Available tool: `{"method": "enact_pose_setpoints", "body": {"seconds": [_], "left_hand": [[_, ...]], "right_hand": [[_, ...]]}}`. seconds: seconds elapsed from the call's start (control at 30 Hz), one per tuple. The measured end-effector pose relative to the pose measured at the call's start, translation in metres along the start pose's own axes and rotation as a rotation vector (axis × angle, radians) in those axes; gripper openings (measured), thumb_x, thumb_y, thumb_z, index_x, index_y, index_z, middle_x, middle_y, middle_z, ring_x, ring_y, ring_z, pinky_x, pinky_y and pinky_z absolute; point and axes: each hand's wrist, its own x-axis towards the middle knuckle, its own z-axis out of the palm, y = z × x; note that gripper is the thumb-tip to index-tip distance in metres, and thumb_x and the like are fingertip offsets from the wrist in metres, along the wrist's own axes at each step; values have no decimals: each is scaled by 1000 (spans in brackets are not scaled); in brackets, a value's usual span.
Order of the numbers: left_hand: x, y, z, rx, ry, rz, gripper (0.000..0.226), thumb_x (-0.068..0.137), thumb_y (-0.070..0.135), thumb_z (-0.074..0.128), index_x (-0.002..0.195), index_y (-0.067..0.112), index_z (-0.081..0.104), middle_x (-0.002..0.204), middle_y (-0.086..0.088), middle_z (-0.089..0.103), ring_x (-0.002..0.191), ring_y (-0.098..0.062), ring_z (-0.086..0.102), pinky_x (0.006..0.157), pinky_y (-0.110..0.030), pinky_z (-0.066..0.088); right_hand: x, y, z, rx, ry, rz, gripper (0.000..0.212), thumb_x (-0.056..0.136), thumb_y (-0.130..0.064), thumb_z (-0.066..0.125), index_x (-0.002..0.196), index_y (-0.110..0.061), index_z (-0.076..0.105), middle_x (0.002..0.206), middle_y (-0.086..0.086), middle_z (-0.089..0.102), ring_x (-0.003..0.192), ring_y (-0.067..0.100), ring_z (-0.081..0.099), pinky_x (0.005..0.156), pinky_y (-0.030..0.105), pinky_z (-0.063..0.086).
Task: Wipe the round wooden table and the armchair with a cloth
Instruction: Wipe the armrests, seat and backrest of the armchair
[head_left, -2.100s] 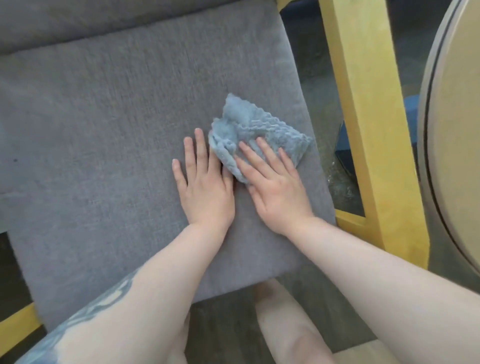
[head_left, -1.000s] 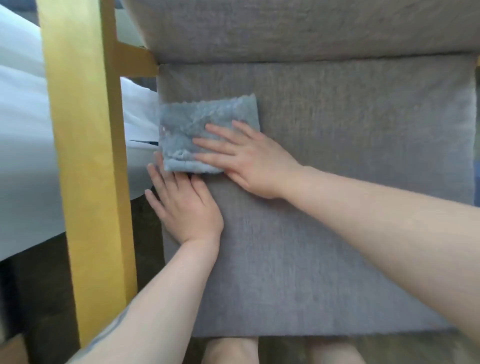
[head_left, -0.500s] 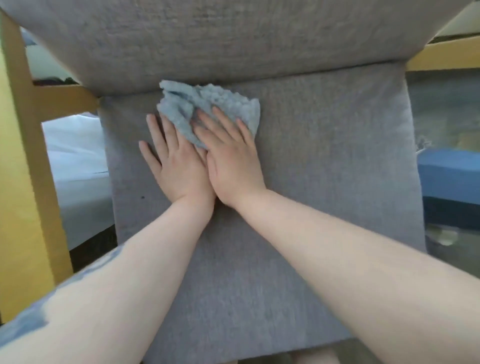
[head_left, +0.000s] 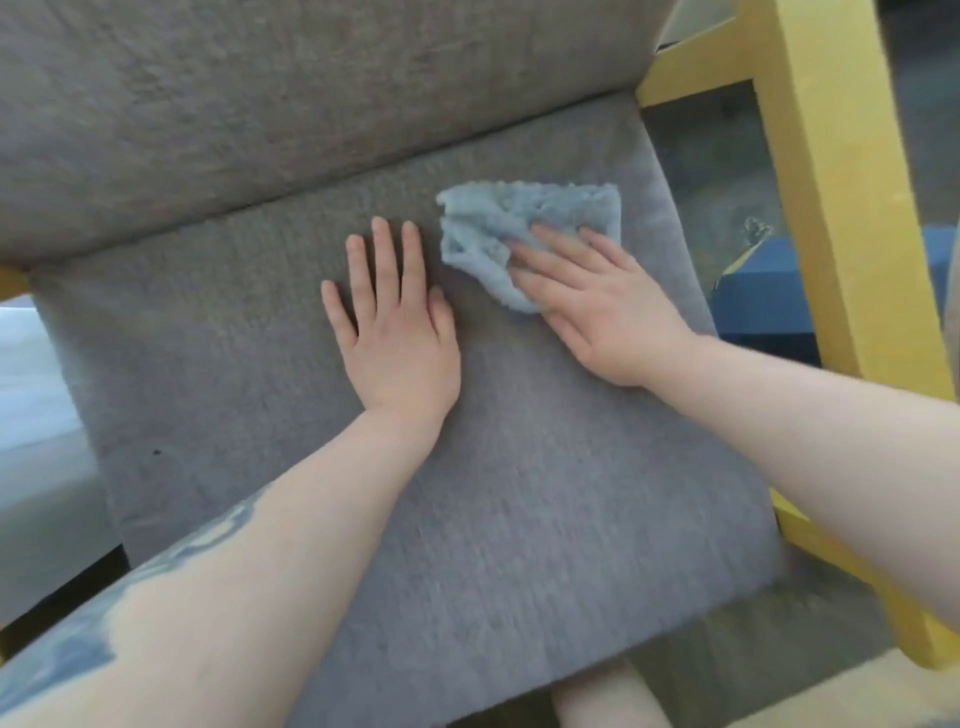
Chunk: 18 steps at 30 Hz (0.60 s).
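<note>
On seat cushion (head_left: 467, 519) | cloth (head_left: 519, 228) under right hand (head_left: 602, 306) fingers

The right hand (head_left: 597, 306) covers the near corner of the cloth (head_left: 524, 228), and its fingertips sink out of sight among the folds. How the cloth is folded cannot be told (it is bunched and soft with blur). The backrest (head_left: 260, 104) runs off the top and left edges. The yellow frame (head_left: 831, 208) is cut by the top and right edges; its left side shows only as a sliver at the left edge. Both forearms leave the picture at the bottom and right. A small object on the floor (head_left: 756, 231) beside the blue block (head_left: 769, 296) is too small to identify. The seat (head_left: 467, 519) hides most of a bare leg (head_left: 602, 699) below.
</note>
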Motion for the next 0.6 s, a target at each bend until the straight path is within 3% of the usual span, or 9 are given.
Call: {"method": "enact_pose_setpoints", "body": {"seconds": [0.1,0.17,0.2,0.27,0.33,0.47,0.53,0.6], "left_hand": [[-1,1,-1,-2,-6,-11,55,101,33,24,153,27,8,161,4,4,148,-19,1,118,-45,-2],[-2,8,-3,-22,-39,-47,56,100,30,28,153,27,8,161,4,2,148,-18,-2,118,-45,-3],[-1,12,-6,-46,-55,-61,58,100,29,30,153,27,8,161,4,1,148,-19,-3,117,-45,-4],[-3,22,-13,-93,-125,-47,59,99,27,33,153,26,10,161,4,1,148,-19,-4,118,-45,-2],[-10,36,-22,-141,-210,59,57,99,22,34,153,21,14,161,0,4,148,-21,-1,119,-46,5],[-67,96,-48,-374,-295,384,58,95,22,28,152,14,18,160,-4,10,147,-18,3,119,-41,9],[-97,133,-66,-434,-260,541,57,97,21,31,152,16,16,159,3,8,146,-10,-1,119,-35,6],[-117,168,-79,-430,-200,682,57,98,20,36,152,18,17,157,9,5,146,-9,-3,118,-32,3]], "right_hand": [[39,-7,-2,54,197,560,46,98,-21,38,143,-23,41,157,-4,28,147,23,16,117,50,6],[56,-45,8,111,292,794,48,96,-20,42,144,-26,40,157,-5,27,147,23,14,116,52,5],[52,-60,14,158,332,783,48,94,-17,47,141,-24,45,155,-3,33,146,24,19,116,52,9],[10,-79,24,263,320,585,45,87,-4,52,130,-17,57,145,2,47,139,27,35,113,49,24],[-47,-86,18,421,284,520,42,84,2,45,119,-11,65,136,4,57,132,27,46,109,46,35],[-142,-110,-45,719,388,829,48,90,4,40,129,-14,60,141,-2,52,137,15,41,113,31,32],[-183,-120,-85,723,509,878,48,92,4,42,134,-16,54,144,-4,48,140,13,36,115,27,29],[-227,-124,-108,602,652,872,44,96,1,39,135,-16,52,144,-1,48,140,19,36,115,33,28]]}}
